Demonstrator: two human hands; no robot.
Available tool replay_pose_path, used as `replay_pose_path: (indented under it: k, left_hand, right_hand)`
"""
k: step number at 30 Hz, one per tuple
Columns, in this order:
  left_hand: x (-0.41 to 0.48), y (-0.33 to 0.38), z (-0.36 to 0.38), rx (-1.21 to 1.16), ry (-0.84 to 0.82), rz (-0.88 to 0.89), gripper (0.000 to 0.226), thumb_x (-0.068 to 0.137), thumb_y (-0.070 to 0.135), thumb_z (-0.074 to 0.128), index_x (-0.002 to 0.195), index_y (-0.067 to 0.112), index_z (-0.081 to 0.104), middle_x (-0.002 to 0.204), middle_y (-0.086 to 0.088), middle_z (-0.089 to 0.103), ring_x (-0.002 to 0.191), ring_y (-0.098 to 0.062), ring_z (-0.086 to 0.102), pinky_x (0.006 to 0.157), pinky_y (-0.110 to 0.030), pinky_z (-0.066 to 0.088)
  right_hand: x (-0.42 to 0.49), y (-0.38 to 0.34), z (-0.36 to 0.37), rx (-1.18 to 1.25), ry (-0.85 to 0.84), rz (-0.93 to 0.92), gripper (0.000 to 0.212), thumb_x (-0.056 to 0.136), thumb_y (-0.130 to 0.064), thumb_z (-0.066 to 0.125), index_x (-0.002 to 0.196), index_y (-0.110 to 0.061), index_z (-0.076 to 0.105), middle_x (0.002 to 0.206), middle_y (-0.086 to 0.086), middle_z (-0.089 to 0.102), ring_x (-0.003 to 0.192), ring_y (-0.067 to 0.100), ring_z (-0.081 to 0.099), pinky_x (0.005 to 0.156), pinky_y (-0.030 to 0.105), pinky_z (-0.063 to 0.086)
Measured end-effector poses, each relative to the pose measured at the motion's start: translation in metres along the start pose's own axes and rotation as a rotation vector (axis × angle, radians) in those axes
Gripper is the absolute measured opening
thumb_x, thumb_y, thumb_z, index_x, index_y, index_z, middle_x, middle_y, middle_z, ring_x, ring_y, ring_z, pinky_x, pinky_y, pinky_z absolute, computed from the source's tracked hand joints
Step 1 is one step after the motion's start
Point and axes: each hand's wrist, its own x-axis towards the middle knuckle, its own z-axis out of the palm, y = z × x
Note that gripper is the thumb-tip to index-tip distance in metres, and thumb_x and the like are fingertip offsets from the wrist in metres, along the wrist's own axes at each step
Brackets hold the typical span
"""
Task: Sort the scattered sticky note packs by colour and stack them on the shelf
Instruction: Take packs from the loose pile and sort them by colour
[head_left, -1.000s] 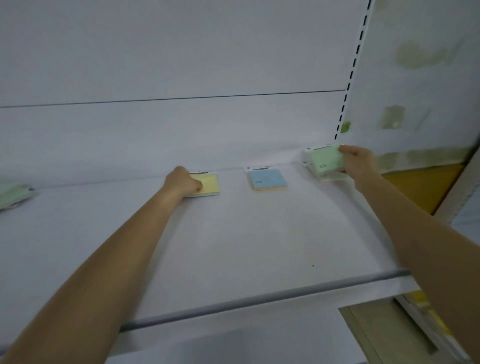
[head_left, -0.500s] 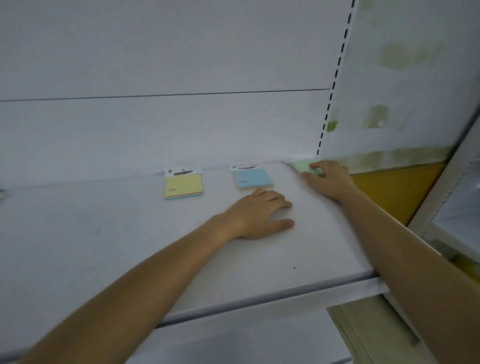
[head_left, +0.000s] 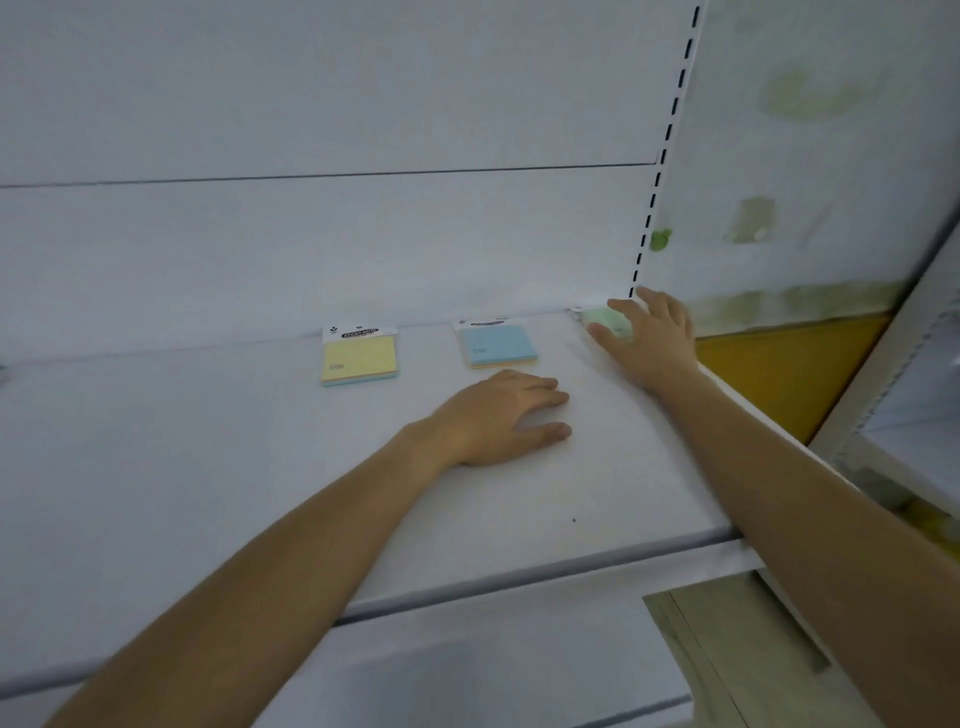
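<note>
**Right hand (head_left: 649, 338) on the green pack (head_left: 605, 318) in the corner, left hand (head_left: 498, 415) flat on the shelf (head_left: 208, 467)**

Standing behind the person, I see both bare arms reaching across the white shelf. Three sticky note packs lie in a row along its far edge, close against the back panel (head_left: 311, 104) and apart from one another.

The yellow pack (head_left: 359, 358) sits at about 11 o'clock from the left hand. It lies flat, and its white header card with a black label points to the back. The blue pack (head_left: 498, 345) is at 12 o'clock, just beyond the left fingertips and not touched by them.

The green pack is at 1 o'clock, tucked into the far right corner at the foot of the slotted upright (head_left: 660, 171). It is blurred and partly covered, so I cannot make out how many packs are there.

The right hand lies over that green pack. Its grip is spread, with the fingers fairly straight: the thumb is at the pack's near left edge and the forefinger runs along its far side.

The left hand rests palm down on bare shelf in front of the blue pack. Its grip is loose and holds nothing, the fingers lying together and the thumb out to the side.

At 3 o'clock, past the right forearm, an orange panel (head_left: 779, 364) shows below a white side panel (head_left: 805, 156) blotched with green.
</note>
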Motion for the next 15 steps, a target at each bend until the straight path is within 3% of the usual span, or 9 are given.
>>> replay_pose_path:
  k: [8,15]
  left_hand:
    - [-0.059,-0.039,-0.028,0.177,0.067,-0.081,0.05,0.096,0.044,0.033,0.142,0.025,0.033,0.154,0.008,0.029,0.142,-0.012,0.024,0.113,-0.026,0.022]
    - [-0.216,-0.116,-0.054,0.25,0.184,-0.301,0.048,0.097,0.043,0.029,0.142,0.026,0.032,0.153,0.007,0.032,0.14,-0.014,0.028,0.112,-0.031,0.027]
  right_hand:
    - [-0.012,-0.095,-0.006,-0.095,-0.123,-0.454,0.05,0.093,-0.042,0.042,0.139,-0.024,0.038,0.153,0.001,0.029,0.141,0.02,0.025,0.117,0.037,0.014]
    - [-0.078,-0.281,0.015,-0.034,-0.163,-0.658,0.049,0.095,-0.041,0.036,0.141,-0.023,0.034,0.152,0.0,0.032,0.14,0.019,0.029,0.115,0.034,0.018]
